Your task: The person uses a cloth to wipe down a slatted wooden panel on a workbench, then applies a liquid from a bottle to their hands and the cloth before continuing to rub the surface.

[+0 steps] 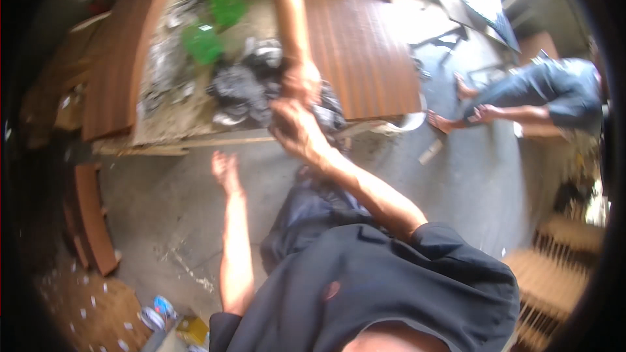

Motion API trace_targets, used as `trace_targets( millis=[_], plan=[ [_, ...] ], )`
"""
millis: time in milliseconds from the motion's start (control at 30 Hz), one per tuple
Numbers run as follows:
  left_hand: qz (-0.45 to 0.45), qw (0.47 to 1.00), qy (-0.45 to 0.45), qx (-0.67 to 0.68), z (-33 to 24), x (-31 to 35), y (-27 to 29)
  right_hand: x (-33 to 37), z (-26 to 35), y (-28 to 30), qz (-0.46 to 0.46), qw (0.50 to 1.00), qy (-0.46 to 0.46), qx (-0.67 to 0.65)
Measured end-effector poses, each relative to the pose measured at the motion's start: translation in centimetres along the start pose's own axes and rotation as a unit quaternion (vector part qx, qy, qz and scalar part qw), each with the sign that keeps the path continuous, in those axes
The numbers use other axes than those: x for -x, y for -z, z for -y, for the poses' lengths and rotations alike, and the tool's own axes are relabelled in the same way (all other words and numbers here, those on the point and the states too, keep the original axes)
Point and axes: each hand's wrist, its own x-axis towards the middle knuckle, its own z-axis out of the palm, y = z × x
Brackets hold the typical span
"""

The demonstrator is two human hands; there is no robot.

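My right hand [297, 129] reaches over the near edge of the workbench, its fingers curled closed. It meets a co-worker's hand [300, 83], which comes down from the far side on an arm with a dark sleeve. What lies between the two hands, if anything, is hidden and blurred. Just left of them is a crumpled dark grey bundle [240, 94], perhaps cloth or plastic. Lower and to the left, my left hand [226, 173] hangs in front of the bench edge with its fingers apart and nothing in it.
A brown wood-grain panel [362, 45] lies on the bench to the right; another panel [124, 58] stands at left. Two green plastic bottles [227, 1] lie among scraps. Another person [548, 94] sits at right, and slatted wooden pieces [544, 274] stand lower right.
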Motion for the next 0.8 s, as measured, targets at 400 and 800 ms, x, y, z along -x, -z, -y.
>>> trace_targets(
  millis=[400,800],
  plan=[
    [0.313,0.901,0.194,-0.229,1.0,6.2,-3.0,23.7,-5.0,18.2,-0.262,0.808,-0.504,-0.159],
    [0.263,0.939,0.222,0.007,0.6,16.0,-8.0,24.9,-7.5,16.4,0.031,0.846,-0.474,-0.244]
  ],
)
